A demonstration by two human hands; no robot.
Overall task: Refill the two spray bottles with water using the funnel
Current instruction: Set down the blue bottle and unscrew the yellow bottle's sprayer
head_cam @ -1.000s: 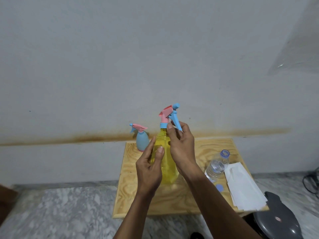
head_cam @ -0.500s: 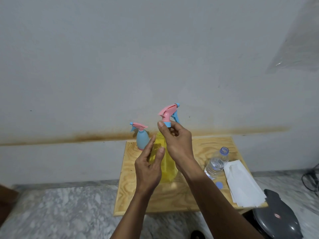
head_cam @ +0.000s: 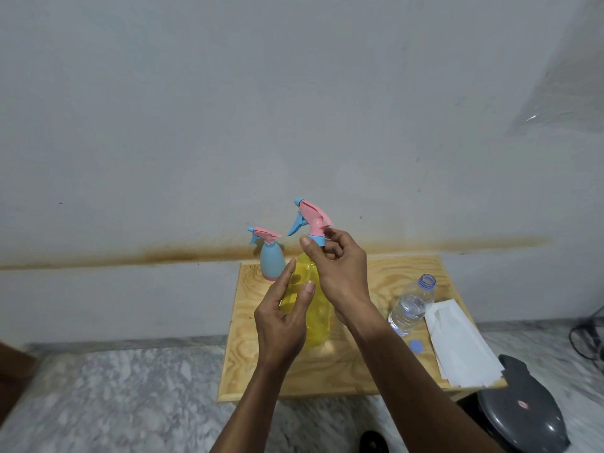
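Since the earlier frame, the spray head (head_cam: 312,220) is turned about on the yellow spray bottle (head_cam: 309,308), so that its blue nozzle now points left instead of right, and the right hand (head_cam: 340,273) is re-gripped at the blue collar just under the pink cap. The bottle stands near the middle of the wooden board (head_cam: 376,364), with the small blue spray bottle (head_cam: 272,261) just behind and to its left.

The step in hand is judged to be the unscrewing of the head. It is best done with the body held firmly so it cannot spin along, the collar turned in short repeated twists, and the head lifted straight up once loose (a dip tube is probably attached, though none can be seen).

The right thumb and fingertips (head_cam: 307,241) are pinched closed around the collar, the remaining fingers being curled loosely behind it. The left hand (head_cam: 282,322) is wrapped partway around the yellow body: the thumb is pressed on the near face and the fingers are stretched along the far left side, moderately spread rather than clenched.

An uncapped water bottle (head_cam: 410,307) stands to the right, its blue cap (head_cam: 415,346) lying in front of it, beside white paper sheets (head_cam: 461,344). No funnel can be made out.
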